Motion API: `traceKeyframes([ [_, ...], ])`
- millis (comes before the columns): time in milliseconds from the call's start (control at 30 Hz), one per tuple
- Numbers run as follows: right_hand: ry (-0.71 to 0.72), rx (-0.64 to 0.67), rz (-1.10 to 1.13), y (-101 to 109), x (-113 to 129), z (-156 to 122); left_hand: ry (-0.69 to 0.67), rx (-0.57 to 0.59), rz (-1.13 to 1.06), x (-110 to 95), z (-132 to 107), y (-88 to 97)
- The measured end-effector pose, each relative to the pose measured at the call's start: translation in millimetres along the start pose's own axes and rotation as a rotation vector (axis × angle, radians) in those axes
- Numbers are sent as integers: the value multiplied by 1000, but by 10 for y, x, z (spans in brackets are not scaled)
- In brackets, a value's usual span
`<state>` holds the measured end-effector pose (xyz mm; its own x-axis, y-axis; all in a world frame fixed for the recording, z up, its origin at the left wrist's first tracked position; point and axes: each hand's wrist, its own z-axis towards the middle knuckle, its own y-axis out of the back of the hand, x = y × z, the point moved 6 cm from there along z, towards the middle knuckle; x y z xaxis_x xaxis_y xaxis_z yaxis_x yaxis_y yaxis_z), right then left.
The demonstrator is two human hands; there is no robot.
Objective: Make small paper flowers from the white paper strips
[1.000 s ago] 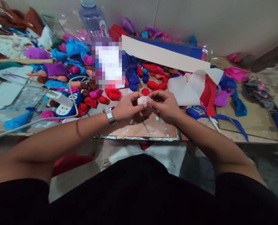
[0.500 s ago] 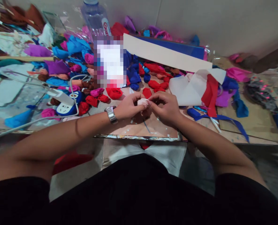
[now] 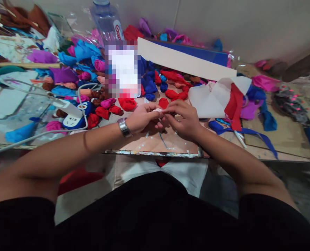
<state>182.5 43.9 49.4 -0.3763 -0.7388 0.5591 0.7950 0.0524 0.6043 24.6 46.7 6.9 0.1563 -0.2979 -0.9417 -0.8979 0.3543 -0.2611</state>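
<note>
Material [image 3: 159,110], pale and soft-looking, sits where the two hands meet, just above the table [image 3: 181,143]; fingers cover most of it, so its shape cannot be told. The left hand [image 3: 141,118] is closed narrowly on it, thumb pressed over the top, while the right hand [image 3: 184,118] brings its bent fingertips to the same spot; whether these grip or merely touch is unclear. The likeliest trouble is uneven pressure: a hard pull from one side could tear or stretch something so thin, and a slack pinch could let any folds spring open. A slip would probably drop it onto the table, near white scraps [image 3: 147,134] that might cling. Just beyond the fingers lies a red bundle [image 3: 163,103], near enough for a knuckle to nudge. Farther right, a wide swing could drag the white sheet [image 3: 204,101] and the red strip [image 3: 233,104] on it askew. To the left, a grey cable [image 3: 0,150] loops beside a power strip [image 3: 72,122], and a careless forearm could snag it.
</note>
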Motion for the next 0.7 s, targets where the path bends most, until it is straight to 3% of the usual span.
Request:
traceKeyframes([
  [167, -8, 20, 6, 33, -41, -9, 26, 23, -62, 2, 23, 13],
  [433, -32, -79, 68, 116, -64, 7, -186, 6, 131, -99, -24, -8],
  [700, -344, -82, 357, -23, -172, -34, -276, -34, 232, -173, -41, -2],
])
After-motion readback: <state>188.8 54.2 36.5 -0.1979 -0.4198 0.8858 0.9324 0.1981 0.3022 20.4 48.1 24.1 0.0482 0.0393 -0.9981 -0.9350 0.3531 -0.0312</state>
